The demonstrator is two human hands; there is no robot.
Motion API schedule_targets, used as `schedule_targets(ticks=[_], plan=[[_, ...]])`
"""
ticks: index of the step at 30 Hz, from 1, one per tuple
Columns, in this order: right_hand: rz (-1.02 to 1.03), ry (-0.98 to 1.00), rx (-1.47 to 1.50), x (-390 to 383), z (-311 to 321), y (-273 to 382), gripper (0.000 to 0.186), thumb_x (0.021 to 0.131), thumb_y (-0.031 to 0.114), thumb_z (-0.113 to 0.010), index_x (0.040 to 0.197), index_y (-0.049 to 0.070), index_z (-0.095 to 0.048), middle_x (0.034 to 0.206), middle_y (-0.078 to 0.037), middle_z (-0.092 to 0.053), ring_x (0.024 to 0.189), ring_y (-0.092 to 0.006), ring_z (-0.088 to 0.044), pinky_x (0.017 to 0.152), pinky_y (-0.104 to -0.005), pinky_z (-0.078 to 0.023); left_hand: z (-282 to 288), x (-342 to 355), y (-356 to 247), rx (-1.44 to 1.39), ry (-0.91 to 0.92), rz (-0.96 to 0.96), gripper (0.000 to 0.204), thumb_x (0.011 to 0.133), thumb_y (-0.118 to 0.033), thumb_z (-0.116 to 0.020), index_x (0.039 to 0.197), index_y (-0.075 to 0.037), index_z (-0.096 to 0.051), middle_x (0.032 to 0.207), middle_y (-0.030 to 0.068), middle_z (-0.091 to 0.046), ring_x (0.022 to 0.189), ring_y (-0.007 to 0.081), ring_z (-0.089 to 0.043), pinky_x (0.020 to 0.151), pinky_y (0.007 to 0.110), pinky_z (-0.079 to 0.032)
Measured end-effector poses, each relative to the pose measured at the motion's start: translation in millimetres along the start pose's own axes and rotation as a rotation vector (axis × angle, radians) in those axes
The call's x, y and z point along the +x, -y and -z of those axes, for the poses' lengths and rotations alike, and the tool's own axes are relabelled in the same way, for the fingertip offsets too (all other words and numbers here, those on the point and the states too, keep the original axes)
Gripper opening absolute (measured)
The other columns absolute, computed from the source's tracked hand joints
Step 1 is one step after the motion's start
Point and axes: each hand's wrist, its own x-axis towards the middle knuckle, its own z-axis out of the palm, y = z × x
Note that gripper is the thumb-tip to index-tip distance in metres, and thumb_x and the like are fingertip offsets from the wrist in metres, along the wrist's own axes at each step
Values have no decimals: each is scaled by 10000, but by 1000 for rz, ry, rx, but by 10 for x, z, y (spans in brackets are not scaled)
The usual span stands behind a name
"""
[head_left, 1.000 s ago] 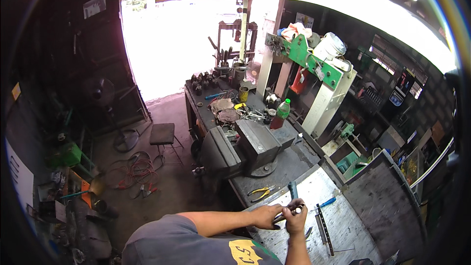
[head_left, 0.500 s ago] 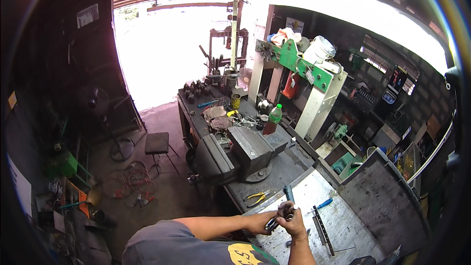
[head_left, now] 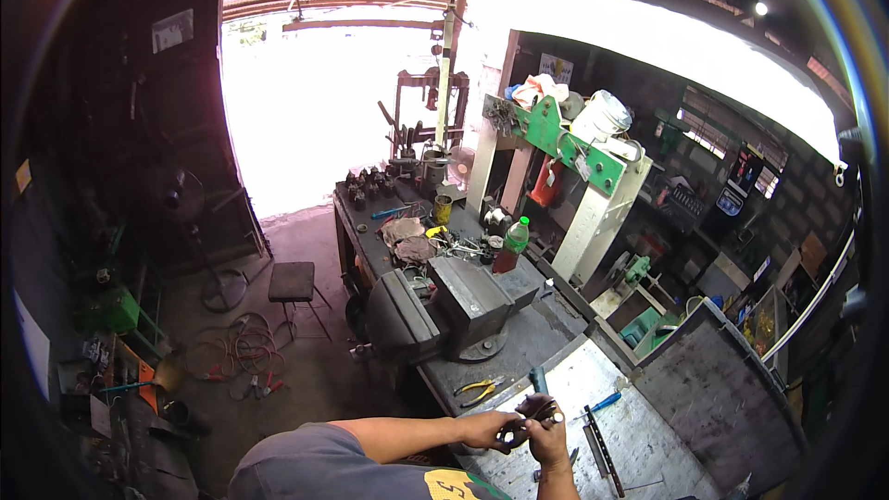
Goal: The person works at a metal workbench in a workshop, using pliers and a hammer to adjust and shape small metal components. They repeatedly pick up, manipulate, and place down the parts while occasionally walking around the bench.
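Over the pale metal worktop, my left hand (head_left: 483, 430) and my right hand (head_left: 550, 439) are close together, both closed around a dark, rounded metal part (head_left: 532, 407). The part has an opening near the left fingers; its exact kind is too small to make out. Just beyond it, a blue-grey handle-like piece (head_left: 537, 377) lies on the worktop, partly hidden. Yellow-handled pliers (head_left: 479, 391) rest to the left of the hands. On the right are a blue-handled screwdriver (head_left: 604, 403) and a long dark bar (head_left: 604, 454).
A large bench vise (head_left: 454, 306) stands ahead on the dark bench, with a green-capped bottle (head_left: 511, 245) behind it. Rags (head_left: 407, 239) and loose tools lie farther back. A stool (head_left: 293, 283) and coiled red cables (head_left: 245, 347) are on the floor at left.
The part in my hands has turned and shows more of its curved dark side and opening. My view has tilted slightly. Both hands keep their hold.
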Motion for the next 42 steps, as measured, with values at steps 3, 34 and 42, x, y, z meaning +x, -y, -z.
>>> schedule_targets(ticks=[3, 34, 42], plan=[[115, -210, -222, -61, -84, -60, 463, 828, -35, -758, 1243, 7, -558, 961, -61, -642, 868, -142, -628, 784, -290, -532, -150, 53, 4, 218, -125, 247, 434, 837, -364, -838, 1099, -63, -667, 891, 201, -718, 861, 421, -702, 788, 479, -564], [75, -122, 127, -59, 164, -10, 502, 770, 229, -857, 1101, 44, -529, 723, -48, -605, 612, -156, -616, 582, -305, -550, -333, -72, 385, 189, 113, 186, 284, 879, -283, -743, 1062, -73, -683, 968, 191, -713, 956, 394, -688, 831, 496, -529], [292, -334, 298, -54, 273, 423, 435, 811, 204, -747, 1138, 73, -492, 723, -39, -521, 601, -151, -532, 626, -329, -516, -343, -111, 336, 132, 30, 127, 296, 1003, -334, -643, 1154, -92, -721, 1050, 181, -736, 996, 380, -694, 877, 472, -542]])
